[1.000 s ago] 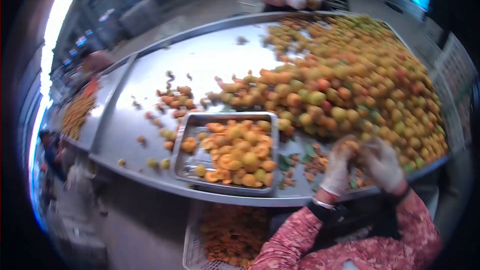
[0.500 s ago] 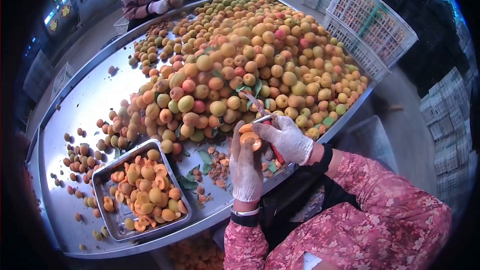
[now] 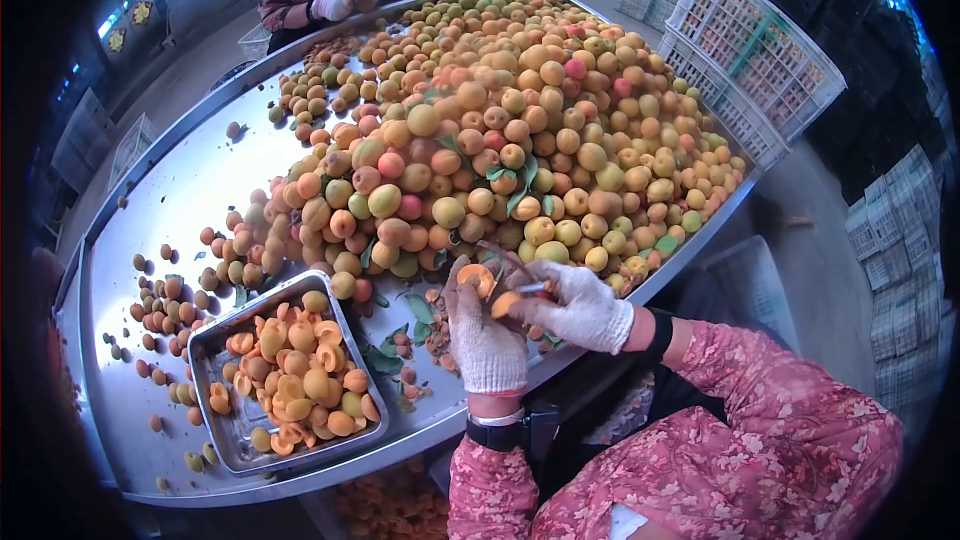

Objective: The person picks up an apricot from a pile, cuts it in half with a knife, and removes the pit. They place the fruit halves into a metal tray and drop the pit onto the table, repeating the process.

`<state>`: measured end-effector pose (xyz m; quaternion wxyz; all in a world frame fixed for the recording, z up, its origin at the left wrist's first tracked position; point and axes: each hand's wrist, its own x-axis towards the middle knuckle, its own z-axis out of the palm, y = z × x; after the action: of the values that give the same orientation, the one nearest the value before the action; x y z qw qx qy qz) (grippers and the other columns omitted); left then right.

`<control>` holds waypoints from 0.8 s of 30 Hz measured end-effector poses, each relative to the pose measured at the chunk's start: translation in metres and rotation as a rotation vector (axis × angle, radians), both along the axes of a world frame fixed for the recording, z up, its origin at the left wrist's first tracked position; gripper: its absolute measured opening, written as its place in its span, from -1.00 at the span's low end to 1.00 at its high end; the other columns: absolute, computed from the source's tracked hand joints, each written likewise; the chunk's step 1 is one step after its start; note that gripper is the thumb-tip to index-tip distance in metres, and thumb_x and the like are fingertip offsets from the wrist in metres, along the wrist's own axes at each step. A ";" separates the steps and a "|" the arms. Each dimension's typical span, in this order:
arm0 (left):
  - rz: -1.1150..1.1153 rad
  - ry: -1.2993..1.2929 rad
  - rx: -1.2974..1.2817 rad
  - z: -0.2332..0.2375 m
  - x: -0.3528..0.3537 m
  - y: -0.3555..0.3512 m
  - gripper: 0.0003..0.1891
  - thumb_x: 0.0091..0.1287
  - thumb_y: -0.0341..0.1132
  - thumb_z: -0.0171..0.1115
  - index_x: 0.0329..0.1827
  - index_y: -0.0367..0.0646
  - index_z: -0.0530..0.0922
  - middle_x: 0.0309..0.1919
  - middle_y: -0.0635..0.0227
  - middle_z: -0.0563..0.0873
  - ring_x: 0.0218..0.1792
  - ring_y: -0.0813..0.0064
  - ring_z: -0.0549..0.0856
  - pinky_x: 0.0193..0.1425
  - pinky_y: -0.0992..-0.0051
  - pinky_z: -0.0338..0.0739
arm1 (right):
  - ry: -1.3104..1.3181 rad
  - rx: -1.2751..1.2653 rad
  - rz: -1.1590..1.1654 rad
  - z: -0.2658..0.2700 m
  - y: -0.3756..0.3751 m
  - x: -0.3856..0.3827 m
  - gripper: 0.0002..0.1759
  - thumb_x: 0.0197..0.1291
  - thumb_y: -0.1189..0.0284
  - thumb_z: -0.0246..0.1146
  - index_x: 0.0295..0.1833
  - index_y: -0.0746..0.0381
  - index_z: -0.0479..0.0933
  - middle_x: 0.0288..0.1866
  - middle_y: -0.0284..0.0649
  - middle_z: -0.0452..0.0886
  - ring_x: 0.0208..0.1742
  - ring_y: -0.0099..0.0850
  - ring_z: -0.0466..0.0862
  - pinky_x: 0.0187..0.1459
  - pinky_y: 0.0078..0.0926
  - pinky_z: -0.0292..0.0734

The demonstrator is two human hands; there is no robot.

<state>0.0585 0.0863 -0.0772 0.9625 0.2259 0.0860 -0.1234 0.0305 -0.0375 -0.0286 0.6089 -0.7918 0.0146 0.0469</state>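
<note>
My left hand (image 3: 487, 340), in a white knit glove, is closed on a cut apricot half (image 3: 474, 280) with its orange flesh showing. Beside it my gloved right hand (image 3: 580, 310) grips what look like red-handled pruning shears (image 3: 537, 289); the handles are mostly hidden in the palm. Another apricot half (image 3: 505, 305) sits at the right fingertips, next to the left fingers. Under the hands lie pits and scraps (image 3: 437, 330). To the left, a metal tray (image 3: 377, 410) holds several cut apricots (image 3: 315, 383).
A big heap of whole apricots (image 3: 560, 130) covers much of the metal table (image 3: 150, 240), with loose fruit at left. Across it, another person's gloved hands (image 3: 345, 5) hold something small. White crates (image 3: 750, 45) stand at the right, beyond the raised table rim.
The two apricot pieces have come apart between my hands. The shears have turned from upright to lying leftward, and my right hand has lowered slightly. The view has shifted a little.
</note>
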 end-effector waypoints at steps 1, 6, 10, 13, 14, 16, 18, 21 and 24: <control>-0.052 0.036 -0.105 -0.001 -0.001 0.000 -0.59 0.50 -0.22 -0.04 0.36 -0.09 0.24 0.17 0.23 0.49 0.18 0.29 0.54 0.15 0.25 0.57 | -0.006 -0.109 0.050 0.008 0.000 0.000 -0.65 0.24 0.40 0.31 0.10 0.28 0.49 -0.34 -0.35 0.63 -0.27 -0.69 0.57 -0.23 -0.65 0.52; -0.035 -0.034 0.113 0.024 -0.007 0.002 -0.54 0.38 -0.42 0.07 0.34 -0.15 0.25 0.04 0.19 0.52 -0.02 0.37 0.63 0.04 0.37 0.61 | 0.034 0.276 -0.146 0.038 0.002 0.018 -0.74 0.33 0.45 0.21 0.08 0.28 0.43 -0.41 -0.40 0.57 -0.54 -0.68 0.51 -0.49 -0.71 0.43; -0.054 -0.095 0.334 0.032 -0.010 -0.002 -0.47 0.25 -0.58 0.10 0.32 -0.22 0.26 -0.06 0.19 0.52 -0.20 0.49 0.65 -0.09 0.52 0.61 | -0.274 0.508 -0.187 0.065 0.015 0.044 -0.82 0.41 0.47 0.07 0.07 0.26 0.43 -0.55 -0.41 0.46 -0.59 -0.65 0.48 -0.56 -0.73 0.34; -0.006 -0.123 0.428 0.031 -0.010 -0.006 -0.52 0.28 -0.51 0.16 0.27 -0.26 0.31 -0.14 0.25 0.55 -0.28 0.56 0.63 -0.22 0.58 0.58 | -0.388 0.510 -0.130 0.070 0.022 0.048 -0.74 0.35 0.46 0.20 0.10 0.26 0.45 -0.36 -0.45 0.51 -0.45 -0.75 0.48 -0.44 -0.75 0.44; 0.019 -0.150 0.495 0.030 -0.011 -0.006 -0.55 0.29 -0.48 0.18 0.25 -0.27 0.33 -0.17 0.27 0.57 -0.32 0.58 0.63 -0.27 0.60 0.58 | -0.446 0.446 -0.123 0.071 0.025 0.049 -0.73 0.35 0.46 0.20 0.12 0.26 0.45 -0.34 -0.45 0.51 -0.42 -0.74 0.49 -0.40 -0.74 0.47; 0.005 -0.141 0.508 0.031 -0.011 -0.006 -0.57 0.30 -0.45 0.19 0.23 -0.29 0.35 -0.20 0.28 0.58 -0.37 0.59 0.63 -0.31 0.61 0.57 | -0.484 0.366 -0.124 0.062 0.028 0.052 -0.69 0.34 0.45 0.21 0.15 0.27 0.44 -0.28 -0.43 0.54 -0.35 -0.74 0.52 -0.33 -0.72 0.50; -0.012 -0.135 0.521 0.030 -0.011 -0.005 -0.58 0.31 -0.43 0.20 0.21 -0.30 0.36 -0.23 0.29 0.60 -0.41 0.60 0.62 -0.35 0.62 0.56 | -0.542 0.289 -0.131 0.060 0.032 0.052 -0.68 0.38 0.50 0.11 0.21 0.29 0.37 -0.36 -0.38 0.53 -0.45 -0.68 0.52 -0.39 -0.72 0.44; -0.039 -0.140 0.523 0.026 -0.012 -0.006 -0.58 0.31 -0.47 0.15 0.23 -0.25 0.31 -0.18 0.30 0.57 -0.38 0.58 0.62 -0.40 0.63 0.54 | -0.573 0.232 -0.065 0.052 0.025 0.052 -0.62 0.37 0.51 0.12 0.26 0.30 0.33 -0.31 -0.35 0.54 -0.42 -0.66 0.54 -0.36 -0.71 0.47; -0.025 -0.141 0.538 0.030 -0.014 -0.006 -0.59 0.32 -0.45 0.15 0.21 -0.24 0.31 -0.20 0.30 0.58 -0.40 0.58 0.62 -0.42 0.64 0.53 | -0.681 0.123 -0.013 0.047 0.021 0.051 -0.61 0.36 0.51 0.12 0.26 0.33 0.31 -0.32 -0.34 0.55 -0.41 -0.65 0.55 -0.36 -0.70 0.47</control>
<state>0.0442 0.0806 -0.0469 0.8699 0.4823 0.0458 -0.0922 0.0815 -0.0163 0.0187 0.6255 -0.7238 -0.1873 -0.2232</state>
